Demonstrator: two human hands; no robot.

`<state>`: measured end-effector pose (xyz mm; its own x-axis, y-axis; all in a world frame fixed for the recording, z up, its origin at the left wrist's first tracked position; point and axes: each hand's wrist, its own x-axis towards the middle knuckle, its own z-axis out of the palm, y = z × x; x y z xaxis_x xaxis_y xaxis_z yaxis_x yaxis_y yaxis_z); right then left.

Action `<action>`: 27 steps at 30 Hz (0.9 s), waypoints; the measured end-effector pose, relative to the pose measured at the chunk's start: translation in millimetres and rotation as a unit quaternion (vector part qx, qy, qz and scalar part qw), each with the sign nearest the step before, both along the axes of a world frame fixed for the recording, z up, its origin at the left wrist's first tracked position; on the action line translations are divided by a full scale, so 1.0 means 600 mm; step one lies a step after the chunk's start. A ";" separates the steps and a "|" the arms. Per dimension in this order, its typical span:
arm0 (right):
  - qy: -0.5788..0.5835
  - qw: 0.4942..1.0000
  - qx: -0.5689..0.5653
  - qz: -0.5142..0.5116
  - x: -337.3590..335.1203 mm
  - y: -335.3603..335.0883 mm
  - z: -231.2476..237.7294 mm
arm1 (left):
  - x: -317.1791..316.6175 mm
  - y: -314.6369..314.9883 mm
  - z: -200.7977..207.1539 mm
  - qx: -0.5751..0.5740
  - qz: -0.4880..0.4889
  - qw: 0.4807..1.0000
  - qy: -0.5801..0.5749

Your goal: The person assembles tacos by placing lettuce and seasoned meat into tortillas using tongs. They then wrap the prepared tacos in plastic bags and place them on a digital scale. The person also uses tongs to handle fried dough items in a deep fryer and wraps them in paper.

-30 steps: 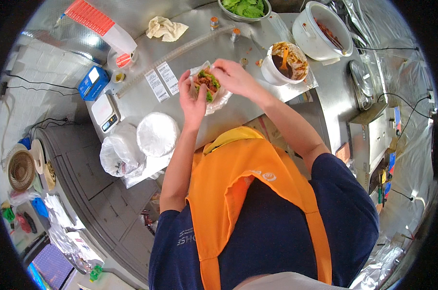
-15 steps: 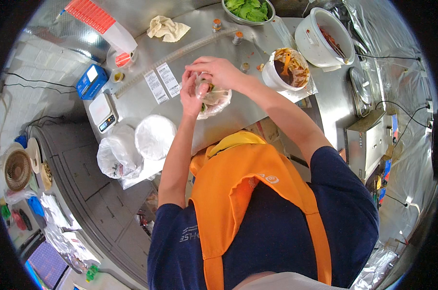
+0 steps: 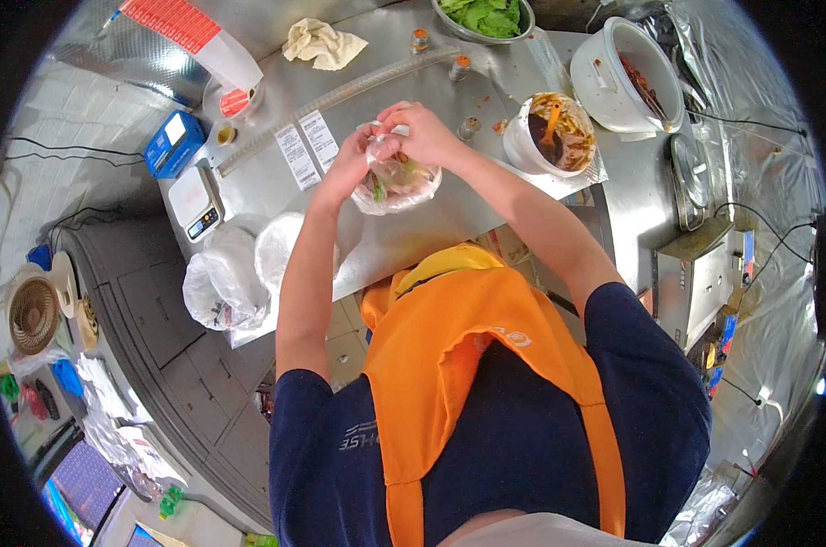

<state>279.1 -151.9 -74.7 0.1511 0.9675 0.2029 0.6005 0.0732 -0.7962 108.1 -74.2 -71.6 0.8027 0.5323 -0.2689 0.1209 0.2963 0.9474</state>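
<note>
A clear plastic bag (image 3: 396, 185) with green leaves and reddish food inside hangs just above the steel counter (image 3: 413, 237). My left hand (image 3: 349, 164) pinches the bag's gathered top from the left. My right hand (image 3: 420, 135) grips the same gathered top from the right, fingers curled over it. Both hands meet at the bag's neck.
A white bowl of sauced food with an orange spoon (image 3: 560, 134) sits to the right, a larger white pot (image 3: 626, 73) beyond it. A bowl of green leaves (image 3: 486, 16) stands at the back. White bags (image 3: 240, 273), a small scale (image 3: 196, 202), paper slips (image 3: 305, 150) lie left.
The bag of food was open on the counter between my hands; now its top is gathered and lifted, with both hands closed on the neck.
</note>
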 end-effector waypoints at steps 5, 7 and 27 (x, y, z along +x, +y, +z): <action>0.140 0.977 -0.127 -0.104 -0.034 -0.024 0.004 | -0.019 0.049 -0.063 -0.199 -0.114 0.971 -0.067; -0.013 0.995 0.002 -0.101 -0.055 -0.052 0.023 | -0.025 0.048 -0.047 -0.235 -0.122 0.962 -0.073; -0.265 0.958 -0.050 0.098 -0.012 -0.059 0.048 | 0.010 -0.120 -0.016 0.251 0.332 0.905 -0.090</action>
